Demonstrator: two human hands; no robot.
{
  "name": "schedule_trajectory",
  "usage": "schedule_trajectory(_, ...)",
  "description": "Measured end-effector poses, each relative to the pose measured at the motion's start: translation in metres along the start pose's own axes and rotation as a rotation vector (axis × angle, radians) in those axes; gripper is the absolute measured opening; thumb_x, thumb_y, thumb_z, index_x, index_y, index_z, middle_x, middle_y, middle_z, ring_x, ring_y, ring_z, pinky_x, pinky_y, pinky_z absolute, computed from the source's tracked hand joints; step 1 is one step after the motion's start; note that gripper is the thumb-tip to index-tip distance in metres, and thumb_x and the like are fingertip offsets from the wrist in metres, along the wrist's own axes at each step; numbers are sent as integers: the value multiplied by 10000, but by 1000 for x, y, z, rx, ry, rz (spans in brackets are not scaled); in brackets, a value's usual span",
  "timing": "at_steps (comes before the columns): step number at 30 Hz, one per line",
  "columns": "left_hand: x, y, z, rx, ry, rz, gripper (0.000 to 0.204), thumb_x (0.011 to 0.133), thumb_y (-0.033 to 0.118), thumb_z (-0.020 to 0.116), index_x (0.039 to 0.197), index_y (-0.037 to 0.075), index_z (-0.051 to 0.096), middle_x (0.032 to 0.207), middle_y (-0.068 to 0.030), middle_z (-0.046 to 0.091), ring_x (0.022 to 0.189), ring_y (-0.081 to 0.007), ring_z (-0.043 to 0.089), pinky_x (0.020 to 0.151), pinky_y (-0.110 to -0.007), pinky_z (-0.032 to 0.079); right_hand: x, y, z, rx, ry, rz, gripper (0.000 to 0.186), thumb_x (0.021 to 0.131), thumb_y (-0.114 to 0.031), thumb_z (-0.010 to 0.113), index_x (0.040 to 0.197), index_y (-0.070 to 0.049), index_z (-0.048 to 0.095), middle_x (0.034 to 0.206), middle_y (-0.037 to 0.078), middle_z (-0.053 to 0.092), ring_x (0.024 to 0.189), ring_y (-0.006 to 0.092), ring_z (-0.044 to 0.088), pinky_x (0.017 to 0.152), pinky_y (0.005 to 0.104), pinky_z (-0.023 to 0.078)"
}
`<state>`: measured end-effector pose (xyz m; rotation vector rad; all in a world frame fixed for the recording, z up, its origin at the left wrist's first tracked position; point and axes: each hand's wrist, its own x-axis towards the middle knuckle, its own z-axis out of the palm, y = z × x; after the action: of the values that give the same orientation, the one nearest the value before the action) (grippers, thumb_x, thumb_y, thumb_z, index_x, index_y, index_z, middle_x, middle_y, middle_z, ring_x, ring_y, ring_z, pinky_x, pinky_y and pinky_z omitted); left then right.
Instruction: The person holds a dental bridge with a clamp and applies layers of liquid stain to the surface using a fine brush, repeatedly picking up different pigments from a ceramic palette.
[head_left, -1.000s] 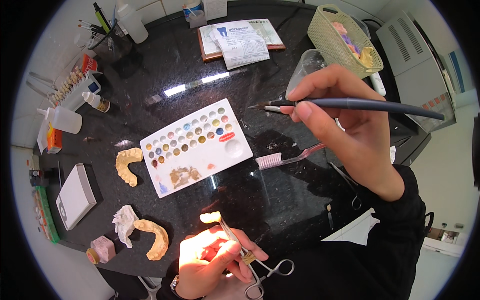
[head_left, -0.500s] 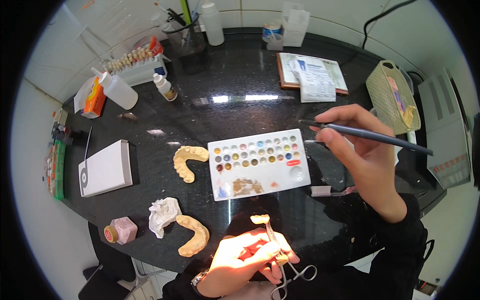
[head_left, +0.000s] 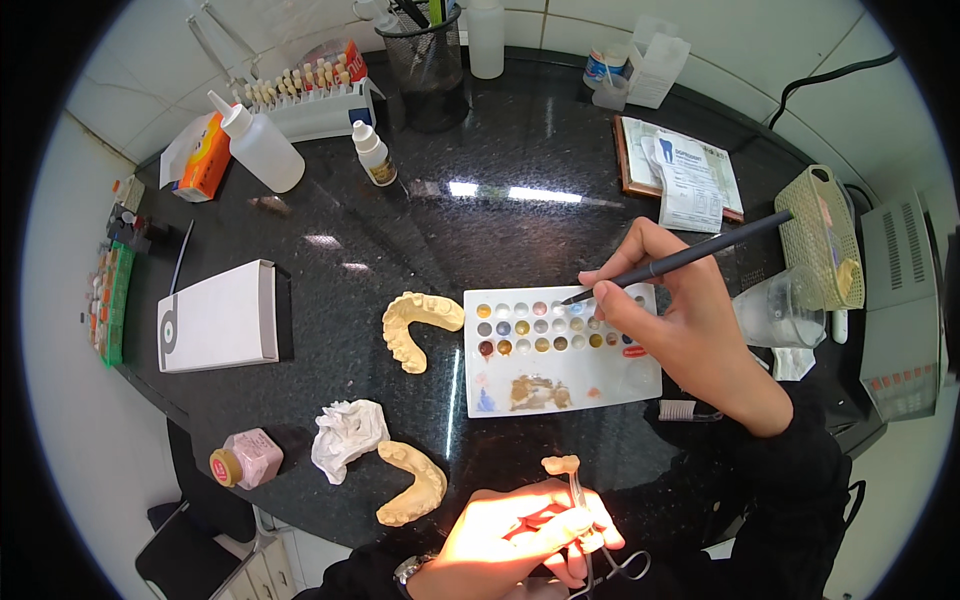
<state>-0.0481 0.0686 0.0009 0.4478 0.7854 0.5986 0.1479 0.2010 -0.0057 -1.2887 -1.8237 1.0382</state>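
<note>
In my left hand (head_left: 530, 540) I hold metal locking forceps (head_left: 625, 565), whose jaws grip a small dental piece (head_left: 560, 463); bright light washes out much of that hand. My right hand (head_left: 675, 325) is closed on a dark slim brush (head_left: 720, 242), its tip over the upper row of a white palette (head_left: 640, 393) with coloured wells and smears. Left of the palette lie a cream dental cast (head_left: 405, 330) and, nearer me, another cast (head_left: 425, 490) beside crumpled white tissue (head_left: 345, 435). A toothbrush (head_left: 678, 410) shows partly below the palette.
Around sit a pink jar (head_left: 250, 460), white box (head_left: 215, 318), squeeze bottle (head_left: 262, 155), dropper bottle (head_left: 372, 160), shade guide (head_left: 310, 115), pen holder (head_left: 420, 65), papers (head_left: 690, 175), clear cup (head_left: 790, 305), mesh basket (head_left: 810, 205) and a grey appliance (head_left: 900, 310) at the right.
My right hand has moved the brush from beside the clear cup down and leftward onto the palette's wells. The view has shifted, so things appear farther right.
</note>
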Motion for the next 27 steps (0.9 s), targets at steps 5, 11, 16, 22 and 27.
schedule_trajectory(5,1,-6,-4,8,-7,35,215,918,137,523,983,-56,592,846,-147,658,584,-121,608,510,-208,497,3,-4,-1,-76,-23,-1,139,778,-67,609,791,18,499,715,82,604,548,77,538,420,230,359)
schedule_trajectory(11,0,-3,-2,-15,29,15,210,913,131,532,985,-57,590,835,-146,660,562,-119,606,502,-209,497,9,-19,-10,-42,-53,13,79,835,-46,573,832,25,540,791,49,567,801,121,612,800,274,489)
schedule_trajectory(16,0,0,0,-7,35,-38,217,919,147,527,975,-53,589,836,-139,660,570,-110,604,511,-204,498,5,-19,-24,63,16,45,131,860,-50,589,955,41,585,931,62,601,891,131,620,813,251,495)
schedule_trajectory(22,1,1,1,28,15,-38,222,921,156,526,962,-52,590,837,-137,658,574,-107,603,515,-202,499,-5,-17,-29,45,76,68,125,861,-47,596,950,39,585,930,74,598,868,134,619,790,239,498)
schedule_trajectory(27,1,1,1,16,27,-34,219,919,153,530,962,-53,592,835,-135,658,568,-106,602,507,-202,497,-9,-18,-26,4,123,39,122,850,-59,614,916,42,592,832,68,595,774,124,609,739,252,484)
